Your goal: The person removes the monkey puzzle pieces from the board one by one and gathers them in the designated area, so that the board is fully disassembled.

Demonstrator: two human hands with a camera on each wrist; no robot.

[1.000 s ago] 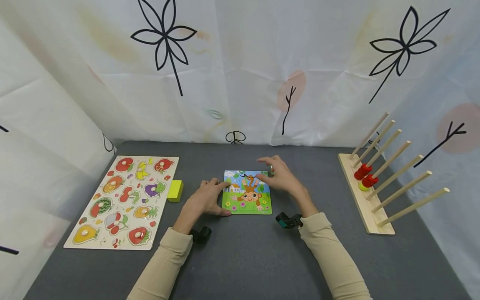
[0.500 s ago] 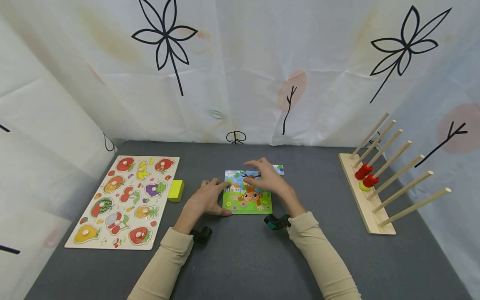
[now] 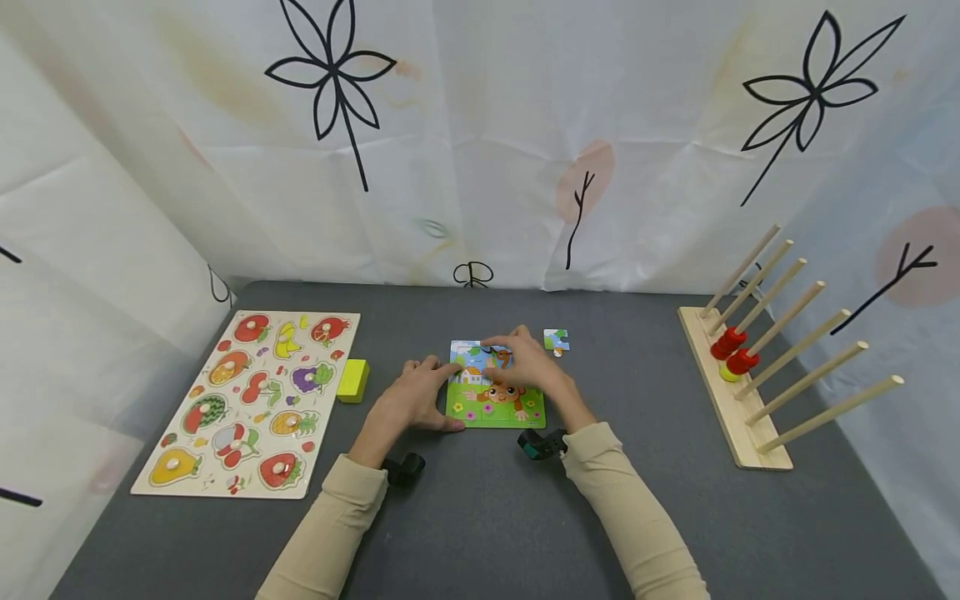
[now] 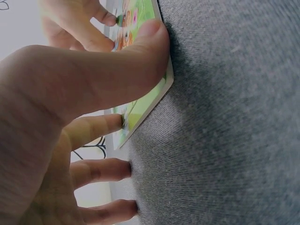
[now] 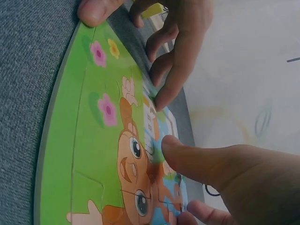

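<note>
A monkey jigsaw puzzle (image 3: pixel 480 411) lies flat on the grey table. My left hand (image 3: pixel 408 398) rests at its left side; in the left wrist view the thumb (image 4: pixel 152 51) presses the near corner and the index fingertip touches the board's edge. The other fingers touch the table. My right hand (image 3: pixel 531 367) is over the puzzle's upper right part, thumb and index finger apart, the thumb (image 5: pixel 176 149) at the picture by the monkey's body. Part of the upper picture is hidden under this hand. One loose jigsaw piece (image 3: pixel 556 339) lies just beyond the puzzle's upper right corner.
On the left lies a fruit peg board (image 3: pixel 247 408), with a yellow block (image 3: pixel 352 381) against its right edge. A wooden peg stand (image 3: pixel 738 400) carrying red and yellow beads (image 3: pixel 726 343) is on the right. White patterned cloth (image 3: pixel 495 167) hangs behind the table.
My right hand has moved left from beside the loose piece onto the puzzle, uncovering that piece. My left hand stays at the puzzle's left side.
</note>
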